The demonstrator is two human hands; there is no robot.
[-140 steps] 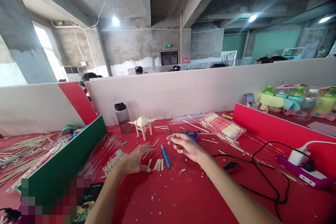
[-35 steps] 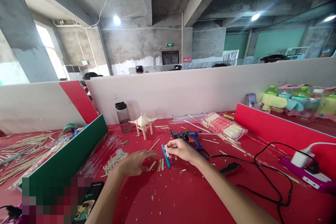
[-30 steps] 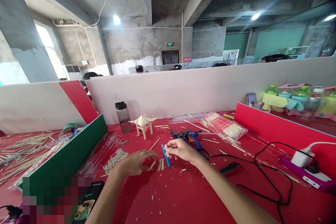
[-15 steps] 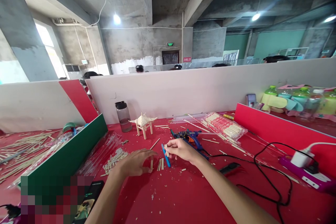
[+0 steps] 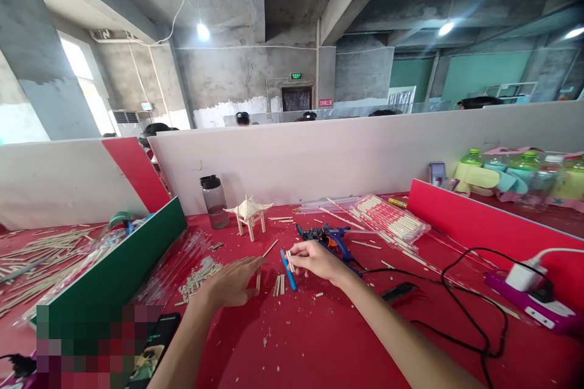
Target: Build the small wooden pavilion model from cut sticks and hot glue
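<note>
Between the fingertips of my right hand are short wooden sticks, held just over a blue rod on the red table. My left hand hovers palm down with its fingers apart; a short stick shows by its fingertips, and I see no grip on it. Several short sticks lie side by side between the hands. Left of my left hand is a pile of cut sticks. A small wooden pavilion model stands behind it.
Blue glue guns and a black cable lie behind my right hand. A bottle stands at the back left. Bagged sticks lie at the back right. A green divider and a red divider flank the table.
My left hand has shifted slightly left, and the short stick by its fingertips has moved left as well. My right hand has stayed in place with its sticks.
</note>
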